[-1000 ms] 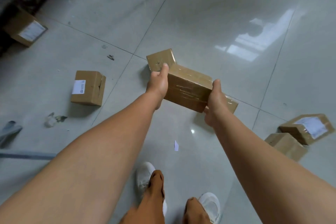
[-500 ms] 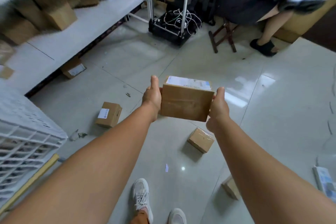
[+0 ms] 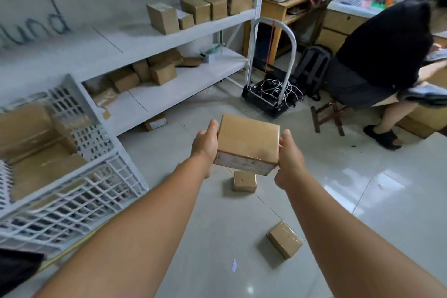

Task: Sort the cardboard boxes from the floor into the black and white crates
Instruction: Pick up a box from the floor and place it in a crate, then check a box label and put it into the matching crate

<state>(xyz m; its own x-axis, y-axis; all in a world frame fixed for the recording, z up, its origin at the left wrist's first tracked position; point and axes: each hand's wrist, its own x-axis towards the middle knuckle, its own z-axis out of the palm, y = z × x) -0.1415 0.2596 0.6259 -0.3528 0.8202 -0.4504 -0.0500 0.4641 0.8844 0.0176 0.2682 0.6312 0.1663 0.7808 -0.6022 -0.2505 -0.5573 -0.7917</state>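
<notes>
Holding a box [image 3: 248,139] out in front of you, you've got it clamped between both hands, well above the floor [image 3: 326,213]. Your left hand [image 3: 204,144] grips its left side, thumb up along the edge; your right hand [image 3: 287,157] grips the right side, thumb up top, fingers curled underneath. A label strip shows on the face turned toward you, too blurred to read.

At nine o'clock sits the white crate [image 3: 79,191], lattice walls, already carrying several boxes. At seven o'clock, a dark corner [image 3: 17,271] pokes into the bottom edge; you can't tell what it is.

On the floor just below the held box lies a small box [image 3: 244,181], and another [image 3: 284,239] rests at five o'clock, near your right forearm. One more [image 3: 155,122] sits at eleven o'clock, under the shelf [image 3: 169,89].

Up at eleven to twelve o'clock the shelf carries more boxes on two levels. A trolley [image 3: 268,94] with tangled cables stands at twelve. At two o'clock a person [image 3: 377,55] in black sits on a stool [image 3: 329,116], bent over.
</notes>
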